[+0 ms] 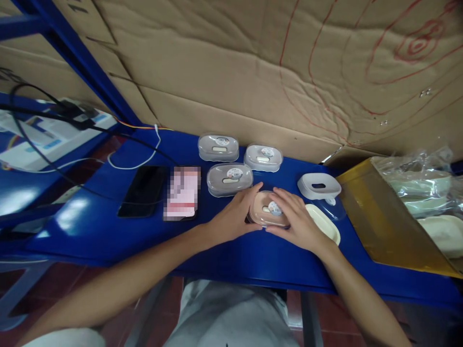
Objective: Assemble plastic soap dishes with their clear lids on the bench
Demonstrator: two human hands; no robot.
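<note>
Clasping pink box (263,217) between left hand (235,217) and right hand (298,219), both curled round its sides and partly over its top. On or just above blue table (231,262), impossible to tell which; left of carton (356,217), in front of three grey boxes (230,180), just left of cream dish (325,225). Bearing a round label (274,208).

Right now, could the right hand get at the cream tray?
Probably yes: the cream tray lies beside the right hand, with nothing visible between them, though that hand would likely need to let go of the pink box.
</note>
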